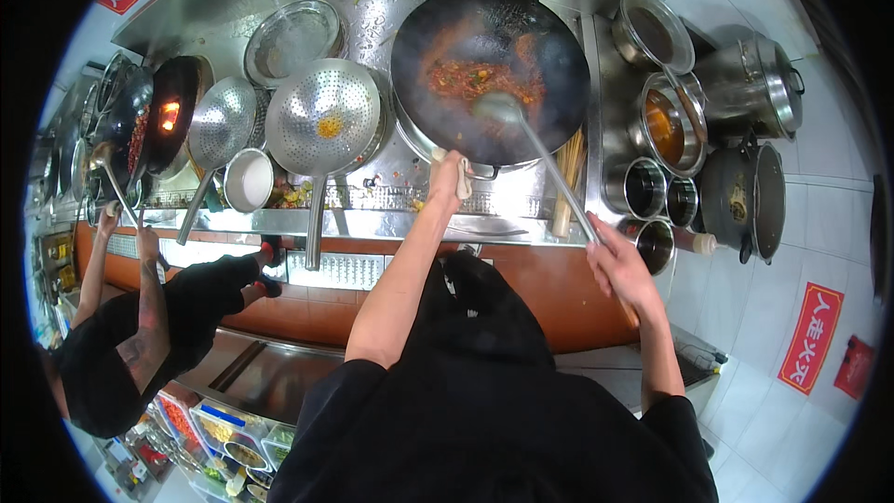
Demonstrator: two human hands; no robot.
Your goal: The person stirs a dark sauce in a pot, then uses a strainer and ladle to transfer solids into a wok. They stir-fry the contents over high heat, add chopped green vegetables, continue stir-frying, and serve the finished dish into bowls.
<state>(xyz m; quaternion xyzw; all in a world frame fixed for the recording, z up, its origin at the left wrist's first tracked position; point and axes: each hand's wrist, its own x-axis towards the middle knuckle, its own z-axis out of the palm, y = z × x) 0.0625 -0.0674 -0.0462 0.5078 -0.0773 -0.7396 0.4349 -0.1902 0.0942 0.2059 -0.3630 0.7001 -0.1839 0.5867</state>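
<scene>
A large black wok (447, 35) sits on the range before me, with steaming reddish chopped food (475, 80) in it. My left hand (447, 175), with a pale folded cloth (464, 178) in it, is closed at the wok's near rim, left of its near loop handle; whether it grips the rim itself is hard to tell. My right hand (621, 262) is wrapped around the shaft of a long-handled metal ladle (555, 161). The ladle's bowl rests in the wok at the near right edge of the food.
Left stand perforated strainers (325, 108), a white-filled pot (249, 180) and a metal basin (292, 42) under a tap. Right are a bowl of orange liquid (663, 126), small metal pots (644, 187) and stockpots (751, 87). A co-worker (140, 356) cooks at far left beside a flame.
</scene>
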